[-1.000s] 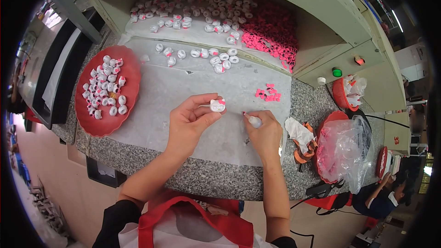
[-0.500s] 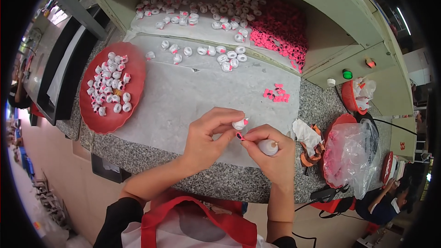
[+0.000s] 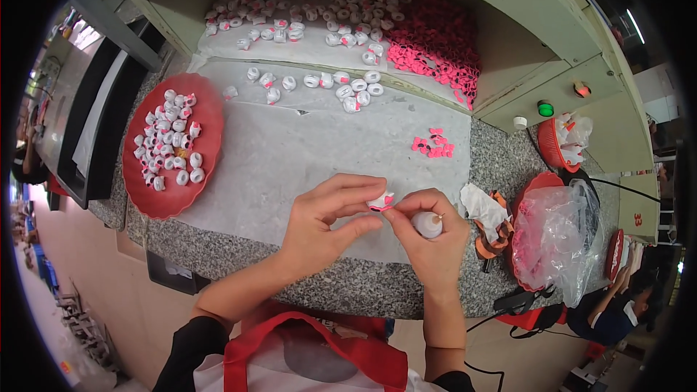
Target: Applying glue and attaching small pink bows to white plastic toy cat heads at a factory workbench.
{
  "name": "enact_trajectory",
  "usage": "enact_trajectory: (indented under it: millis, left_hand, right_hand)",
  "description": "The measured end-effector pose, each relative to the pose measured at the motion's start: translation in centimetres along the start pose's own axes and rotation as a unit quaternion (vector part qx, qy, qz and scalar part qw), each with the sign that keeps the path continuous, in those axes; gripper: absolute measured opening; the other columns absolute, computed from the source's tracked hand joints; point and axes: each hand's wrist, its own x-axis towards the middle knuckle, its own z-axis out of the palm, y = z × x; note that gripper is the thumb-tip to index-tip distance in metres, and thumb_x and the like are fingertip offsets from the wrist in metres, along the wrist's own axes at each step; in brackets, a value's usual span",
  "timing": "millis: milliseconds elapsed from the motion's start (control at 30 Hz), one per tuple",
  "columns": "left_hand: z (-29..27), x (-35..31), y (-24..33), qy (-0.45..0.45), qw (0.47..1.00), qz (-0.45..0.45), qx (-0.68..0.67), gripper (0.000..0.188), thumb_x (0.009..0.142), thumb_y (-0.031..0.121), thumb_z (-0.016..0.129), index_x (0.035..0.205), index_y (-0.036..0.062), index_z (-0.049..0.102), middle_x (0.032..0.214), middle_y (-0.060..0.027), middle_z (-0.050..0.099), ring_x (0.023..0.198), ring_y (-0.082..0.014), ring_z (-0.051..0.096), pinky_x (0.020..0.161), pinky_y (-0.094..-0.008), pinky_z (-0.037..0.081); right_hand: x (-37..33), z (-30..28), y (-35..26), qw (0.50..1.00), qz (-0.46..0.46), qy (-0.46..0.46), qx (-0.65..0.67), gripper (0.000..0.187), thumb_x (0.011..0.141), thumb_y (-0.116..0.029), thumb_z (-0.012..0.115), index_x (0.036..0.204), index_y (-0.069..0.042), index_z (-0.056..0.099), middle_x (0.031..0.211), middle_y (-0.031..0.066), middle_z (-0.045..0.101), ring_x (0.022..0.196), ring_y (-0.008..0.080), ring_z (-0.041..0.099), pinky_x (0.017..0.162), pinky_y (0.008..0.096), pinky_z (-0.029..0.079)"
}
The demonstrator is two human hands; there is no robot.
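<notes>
The little white cat-head bead is up over the front of the paper sheet on the bench, gripped in the left hand, while the right hand pinches a small pink-and-black piece against its lower side, with a white squeeze bottle tucked in the palm. I'd brace the fingertips together, line up the edges before pressing, then push evenly, watching that bottle tip doesn't smear anything.
</notes>
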Motion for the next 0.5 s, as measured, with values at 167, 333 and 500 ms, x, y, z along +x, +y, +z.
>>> enact_trajectory:
  millis: [167,333,500]
  left_hand:
    - [0.0,0.1,-0.1,-0.004,0.996,-0.011,-0.094,0.031,0.077,-0.01,0.054,0.106,-0.0012,0.055,0.11,-0.013,0.052,0.1,-0.0194,0.053,0.085,-0.0278,0.047]
    - [0.2,-0.1,-0.2,-0.009,0.997,-0.012,-0.076,0.028,0.078,-0.01,0.053,0.105,-0.0018,0.056,0.11,-0.013,0.053,0.1,-0.018,0.053,0.085,-0.0265,0.046]
    - [0.2,0.0,-0.5,0.002,0.995,-0.047,-0.088,0.026,0.078,-0.008,0.053,0.104,-0.0015,0.057,0.107,-0.0125,0.055,0.097,-0.0165,0.054,0.081,-0.0253,0.046]
  right_hand:
    - [0.2,0.4,0.5,0.999,-0.033,-0.027,0.022,0.02,0.066,0.005,0.067,0.085,-0.001,0.062,0.072,0.0031,0.057,0.068,0.0078,0.054,0.058,0.0188,0.041]
    - [0.3,-0.4,0.8,0.997,-0.048,-0.046,0.026,0.021,0.067,0.004,0.066,0.087,-0.001,0.063,0.072,0.0043,0.057,0.065,0.0093,0.054,0.056,0.0198,0.041]
    - [0.3,-0.4,0.6,0.998,-0.032,-0.056,0.019,0.019,0.067,0.003,0.064,0.086,-0.001,0.063,0.073,0.005,0.058,0.063,0.0102,0.055,0.056,0.0209,0.043]
